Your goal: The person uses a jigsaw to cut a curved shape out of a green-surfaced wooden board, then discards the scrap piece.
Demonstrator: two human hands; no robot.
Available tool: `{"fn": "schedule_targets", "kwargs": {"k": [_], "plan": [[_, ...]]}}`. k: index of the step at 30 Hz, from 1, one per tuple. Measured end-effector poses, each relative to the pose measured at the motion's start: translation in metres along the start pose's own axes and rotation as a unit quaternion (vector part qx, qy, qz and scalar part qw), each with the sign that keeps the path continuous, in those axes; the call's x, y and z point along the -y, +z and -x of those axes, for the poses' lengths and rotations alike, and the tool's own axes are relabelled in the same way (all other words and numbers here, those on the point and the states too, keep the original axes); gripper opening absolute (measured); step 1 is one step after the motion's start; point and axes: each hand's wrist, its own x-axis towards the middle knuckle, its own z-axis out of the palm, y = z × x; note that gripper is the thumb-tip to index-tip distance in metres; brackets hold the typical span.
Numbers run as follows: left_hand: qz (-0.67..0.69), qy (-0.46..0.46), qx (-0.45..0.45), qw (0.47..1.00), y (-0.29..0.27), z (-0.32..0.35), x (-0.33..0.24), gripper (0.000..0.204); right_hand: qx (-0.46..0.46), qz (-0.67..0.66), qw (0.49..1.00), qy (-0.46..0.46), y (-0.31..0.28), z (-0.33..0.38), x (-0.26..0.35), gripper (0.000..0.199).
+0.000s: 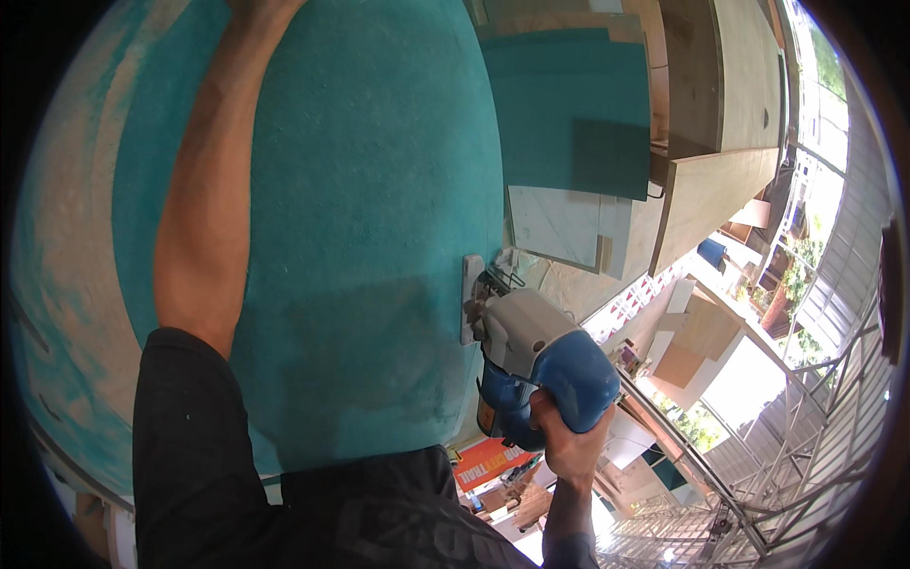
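Note:
A jigsaw [527, 327] with a grey front and a blue rear body is gripped in my right hand [572, 444], fingers wrapped round its handle. Its flat metal base plate [471, 299] sits at the right edge of a large teal board [370, 171]. The blade cannot be made out. My left arm stretches over the board toward the far side. Only the wrist end of my left hand [265, 6] shows at the top rim, and its fingers are out of the picture.
Beyond the board's right edge lie a smaller teal panel [578, 104], a white marbled panel [555, 226] and plywood boxes or sheets [716, 204]. An orange-red sign [493, 462] is below the jigsaw. A metal roof frame [806, 427] curves along the right.

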Motion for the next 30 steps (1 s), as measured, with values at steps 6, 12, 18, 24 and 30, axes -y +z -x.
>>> {"fn": "schedule_targets", "kwargs": {"k": [6, 12, 18, 24, 30], "plan": [[0.008, -0.002, 0.006, 1.000, 0.005, 0.002, -0.003, 0.034, -0.001, 0.006, 1.000, 0.002, 0.000, -0.005, 0.005, 0.014], [0.003, -0.005, 0.011, 1.000, 0.001, 0.003, -0.001, 0.033, -0.012, -0.003, 1.000, -0.002, 0.006, -0.007, 0.012, 0.013], [0.017, 0.009, -0.013, 1.000, 0.008, 0.001, 0.004, 0.033, -0.024, -0.010, 0.999, -0.018, 0.008, -0.011, 0.012, 0.020], [0.017, -0.002, -0.002, 1.000, 0.005, 0.001, 0.002, 0.033, -0.018, -0.005, 0.999, -0.033, 0.010, -0.015, 0.015, 0.020], [0.009, -0.021, 0.016, 1.000, 0.002, -0.002, 0.000, 0.033, -0.027, -0.006, 0.999, -0.042, 0.010, -0.019, 0.017, 0.020]]}}
